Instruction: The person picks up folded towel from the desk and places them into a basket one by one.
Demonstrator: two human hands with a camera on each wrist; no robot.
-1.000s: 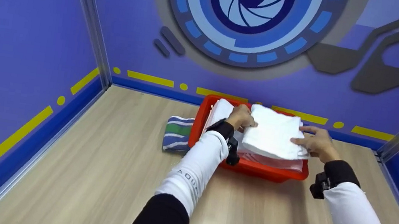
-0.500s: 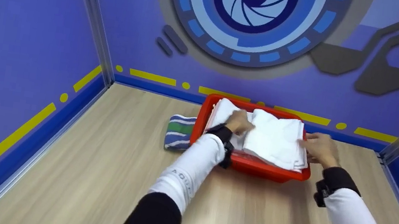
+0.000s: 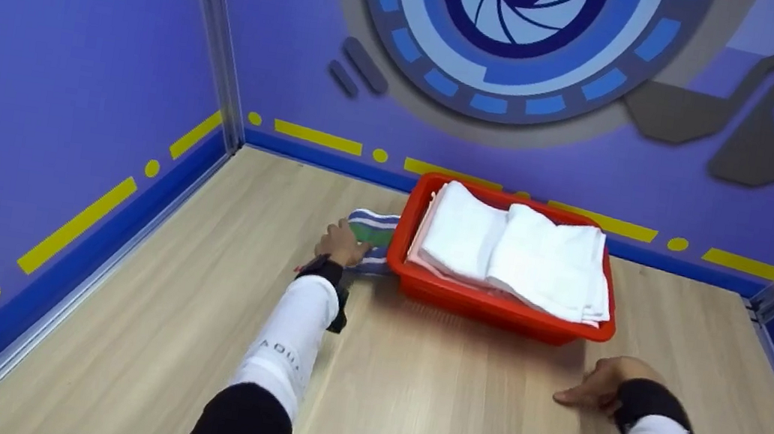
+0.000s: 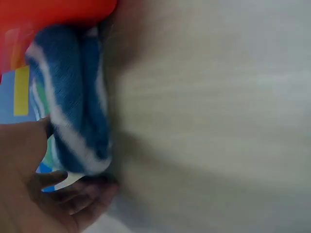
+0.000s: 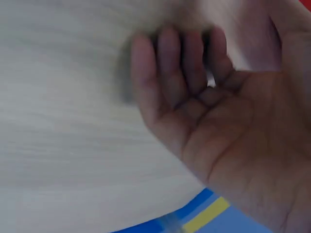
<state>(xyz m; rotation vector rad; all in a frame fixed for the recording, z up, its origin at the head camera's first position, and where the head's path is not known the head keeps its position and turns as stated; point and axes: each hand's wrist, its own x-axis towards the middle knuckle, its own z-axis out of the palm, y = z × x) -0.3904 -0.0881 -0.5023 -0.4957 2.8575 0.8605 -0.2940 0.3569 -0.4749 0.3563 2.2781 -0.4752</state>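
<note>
My left hand (image 3: pixel 342 242) is at the outer end of a folded striped towel (image 3: pixel 371 234) in blue, green and white. In the left wrist view the thumb lies over the towel (image 4: pixel 73 97), and the fingers reach around its end, close to the tabletop. The towel lies against the left side of a red plastic basket (image 3: pixel 495 309). Two folded white towels, a left one (image 3: pixel 462 229) and a right one (image 3: pixel 547 262), lie side by side in the basket over pinkish cloth. My right hand (image 3: pixel 609 384) hovers in front of the basket, fingers loosely bent, holding nothing.
The wood-grain tabletop (image 3: pixel 436 406) is bounded by a blue-purple back wall (image 3: pixel 289 52) and side walls, with metal posts in the corners. The basket stands close to the back wall.
The right white towel has been laid down in the basket and released. My left hand has moved left from the basket to the striped towel; my right hand has drawn back toward me.
</note>
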